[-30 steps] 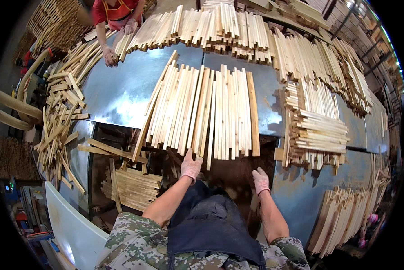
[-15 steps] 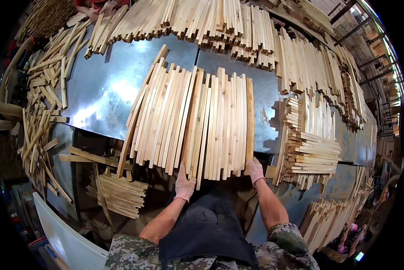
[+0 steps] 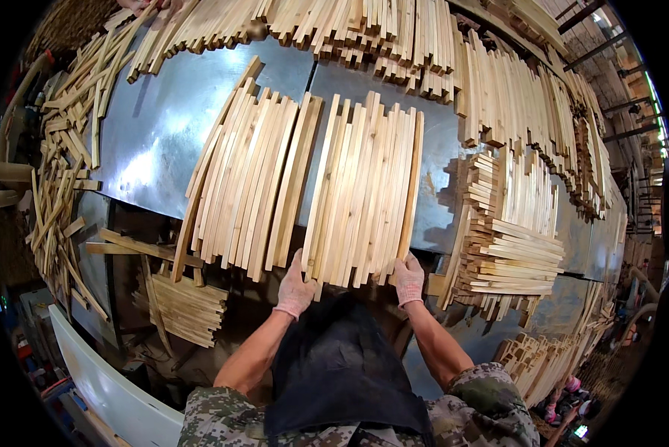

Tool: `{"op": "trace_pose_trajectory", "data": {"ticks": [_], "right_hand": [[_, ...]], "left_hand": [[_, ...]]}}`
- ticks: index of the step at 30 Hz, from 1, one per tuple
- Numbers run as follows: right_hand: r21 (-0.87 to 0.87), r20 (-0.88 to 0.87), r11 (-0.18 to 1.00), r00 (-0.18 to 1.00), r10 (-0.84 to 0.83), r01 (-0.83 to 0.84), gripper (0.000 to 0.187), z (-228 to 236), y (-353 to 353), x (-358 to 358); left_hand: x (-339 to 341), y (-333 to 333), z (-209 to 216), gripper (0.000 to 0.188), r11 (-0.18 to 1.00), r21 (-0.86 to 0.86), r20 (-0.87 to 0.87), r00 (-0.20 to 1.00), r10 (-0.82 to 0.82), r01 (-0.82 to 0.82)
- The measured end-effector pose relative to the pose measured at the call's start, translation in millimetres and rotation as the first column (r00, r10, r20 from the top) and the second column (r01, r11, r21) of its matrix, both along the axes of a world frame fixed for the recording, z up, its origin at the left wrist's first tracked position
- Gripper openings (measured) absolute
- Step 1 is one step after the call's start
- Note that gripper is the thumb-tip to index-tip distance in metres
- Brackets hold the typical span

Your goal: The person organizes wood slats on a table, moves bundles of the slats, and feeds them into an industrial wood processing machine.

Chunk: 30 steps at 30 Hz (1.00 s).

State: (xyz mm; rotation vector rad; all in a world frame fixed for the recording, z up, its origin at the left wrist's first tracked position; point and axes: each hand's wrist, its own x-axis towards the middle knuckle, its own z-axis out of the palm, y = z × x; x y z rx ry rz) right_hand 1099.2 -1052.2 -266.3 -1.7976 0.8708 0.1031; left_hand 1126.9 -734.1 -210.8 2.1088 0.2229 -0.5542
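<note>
A row of pale wooden strips [image 3: 362,194] lies side by side on the metal table in front of me. My left hand [image 3: 296,289], in a light knit glove, presses on the left side of its near end. Against the right side of the same end is my right hand [image 3: 409,281], gloved too, so the strips are squeezed between both hands. Left of them, across a narrow gap, lies a second group of strips [image 3: 246,179], which neither hand holds. My fingertips are partly hidden by the wood.
Stacked strips [image 3: 509,246] stand close on the right, some laid crosswise. Long rows of strips [image 3: 349,22] line the far side of the metal table [image 3: 152,141]. Loose offcuts [image 3: 66,156] pile up at the left. Another person's hand [image 3: 172,6] shows at the far left.
A gap has opened between the strips in my hands and the group on the left. My hands have drawn closer together, the right one moving left.
</note>
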Motion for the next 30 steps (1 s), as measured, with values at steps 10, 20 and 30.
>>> {"op": "trace_pose_trajectory", "data": {"ticks": [10, 20, 30], "right_hand": [[-0.424, -0.26, 0.804, 0.907, 0.332, -0.416, 0.052, 8.0, -21.6, 39.4], [-0.413, -0.386, 0.838, 0.902, 0.193, -0.356, 0.074, 24.8, -32.9, 163.8], [-0.431, -0.224, 0.891, 0.973, 0.049, -0.144, 0.069, -8.3, -33.0, 155.7]], "left_hand": [[80.6, -20.7, 37.4, 0.068, 0.879, 0.354, -0.161, 0.947, -0.278, 0.318], [207.9, -65.6, 13.6, 0.104, 0.881, 0.386, -0.275, 0.946, -0.172, 0.272], [183.5, -58.3, -13.1, 0.099, 0.996, -0.091, -0.03, 0.999, -0.022, 0.019]]}}
